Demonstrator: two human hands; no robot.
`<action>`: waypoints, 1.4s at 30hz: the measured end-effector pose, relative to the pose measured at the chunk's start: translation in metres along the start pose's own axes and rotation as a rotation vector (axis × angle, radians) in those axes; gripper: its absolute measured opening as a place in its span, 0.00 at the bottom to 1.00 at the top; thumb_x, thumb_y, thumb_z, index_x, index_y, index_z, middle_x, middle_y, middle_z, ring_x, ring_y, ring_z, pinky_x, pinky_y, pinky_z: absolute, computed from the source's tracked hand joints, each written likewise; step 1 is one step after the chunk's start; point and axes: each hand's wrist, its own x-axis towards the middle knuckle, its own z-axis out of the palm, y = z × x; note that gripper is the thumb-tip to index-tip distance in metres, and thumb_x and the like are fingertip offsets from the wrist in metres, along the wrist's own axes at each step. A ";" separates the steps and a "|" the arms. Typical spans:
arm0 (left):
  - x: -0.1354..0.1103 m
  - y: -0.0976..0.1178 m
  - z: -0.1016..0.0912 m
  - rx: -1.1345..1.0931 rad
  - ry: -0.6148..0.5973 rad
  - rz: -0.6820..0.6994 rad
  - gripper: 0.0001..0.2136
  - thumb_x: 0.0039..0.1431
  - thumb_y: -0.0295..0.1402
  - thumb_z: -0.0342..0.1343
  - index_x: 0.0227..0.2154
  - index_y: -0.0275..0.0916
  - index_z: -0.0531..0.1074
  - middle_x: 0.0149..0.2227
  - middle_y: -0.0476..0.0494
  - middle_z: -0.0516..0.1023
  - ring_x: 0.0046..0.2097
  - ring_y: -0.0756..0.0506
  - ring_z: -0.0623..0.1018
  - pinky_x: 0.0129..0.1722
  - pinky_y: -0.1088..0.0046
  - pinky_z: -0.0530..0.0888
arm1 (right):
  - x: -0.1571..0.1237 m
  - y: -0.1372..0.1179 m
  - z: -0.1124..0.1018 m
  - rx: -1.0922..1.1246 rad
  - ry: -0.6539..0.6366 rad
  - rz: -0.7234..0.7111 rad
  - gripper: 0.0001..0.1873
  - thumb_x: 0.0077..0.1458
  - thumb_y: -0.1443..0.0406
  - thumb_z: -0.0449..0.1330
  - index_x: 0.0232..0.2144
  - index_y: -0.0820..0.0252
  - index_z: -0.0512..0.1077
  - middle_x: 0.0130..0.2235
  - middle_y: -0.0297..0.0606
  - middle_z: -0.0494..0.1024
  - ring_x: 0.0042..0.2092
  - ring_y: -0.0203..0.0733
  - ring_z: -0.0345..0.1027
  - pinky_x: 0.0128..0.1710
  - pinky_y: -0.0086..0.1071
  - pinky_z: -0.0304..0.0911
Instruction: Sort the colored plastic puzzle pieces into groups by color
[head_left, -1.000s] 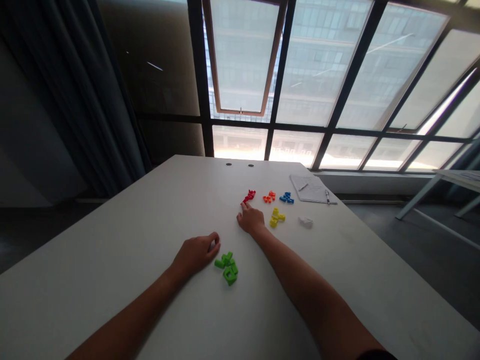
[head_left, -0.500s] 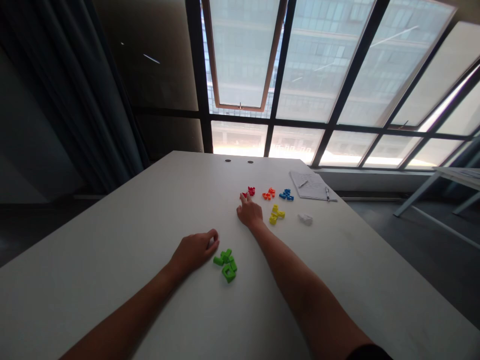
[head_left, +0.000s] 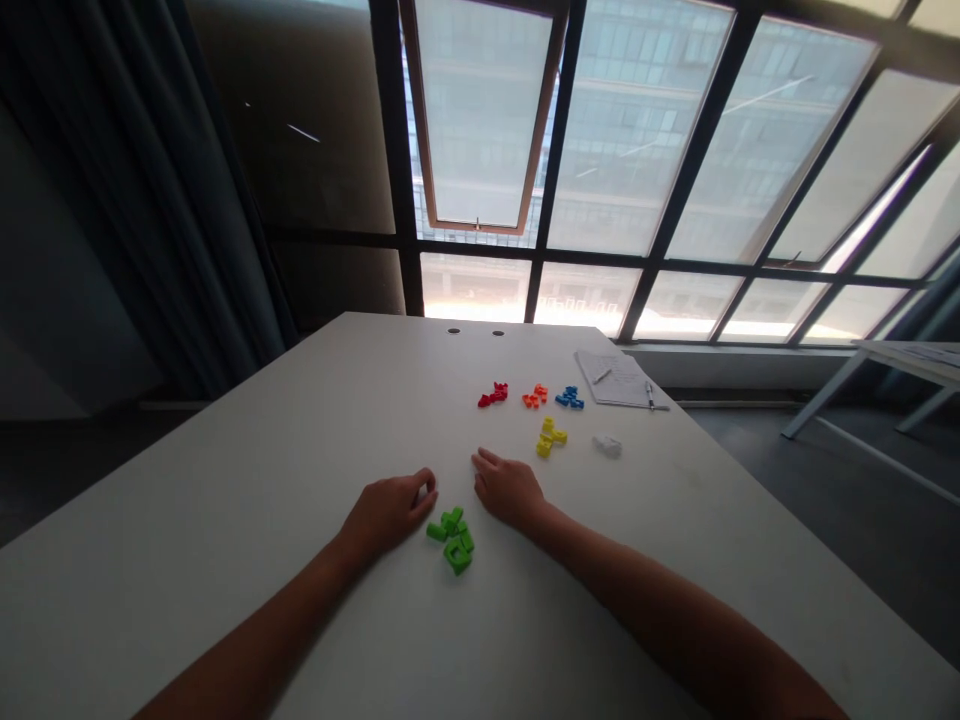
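1. At the far left, a dark curtain (head_left: pixel 150 200) hangs beyond the left edge of the white tabletop (head_left: pixel 187 560).
2. The left hand (head_left: pixel 388 513) is rested on the tabletop near the middle of the near side. Its fingers are curled loosely closed, and nothing can be seen gripped in them.
3. Just to the right of that hand, a pile of green interlocking plastic blocks (head_left: pixel 452 538) is left untouched, and its position is essentially unchanged.
4. The main change is seen in the right hand (head_left: pixel 508 489). It has been drawn back from the red pieces and is now laid flat just above and to the right of the green pile. Its fingers (head_left: pixel 484 458) are open and slightly spread, and nothing is gripped, so both hands are empty.
5. Farther along, towards the far edge, the red plastic pieces (head_left: pixel 492 395) are left free of the hand, with orange pieces (head_left: pixel 535 397) to their right. Yellow pieces (head_left: pixel 550 437) lie nearer, and blue pieces (head_left: pixel 570 398) lie beyond them.
6. Toward the right edge, a small white piece (head_left: pixel 607 446) lies apart. Behind it, a sheet of notepaper (head_left: pixel 611 380) lies near the far edge, with a pen (head_left: pixel 649 396) beside it.
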 end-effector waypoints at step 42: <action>-0.001 -0.003 0.004 -0.001 0.046 0.016 0.10 0.67 0.43 0.49 0.40 0.47 0.72 0.33 0.49 0.80 0.32 0.45 0.77 0.31 0.72 0.62 | -0.080 0.023 -0.016 0.217 -0.096 -0.568 0.18 0.62 0.62 0.51 0.46 0.51 0.78 0.55 0.40 0.79 0.44 0.41 0.78 0.47 0.35 0.71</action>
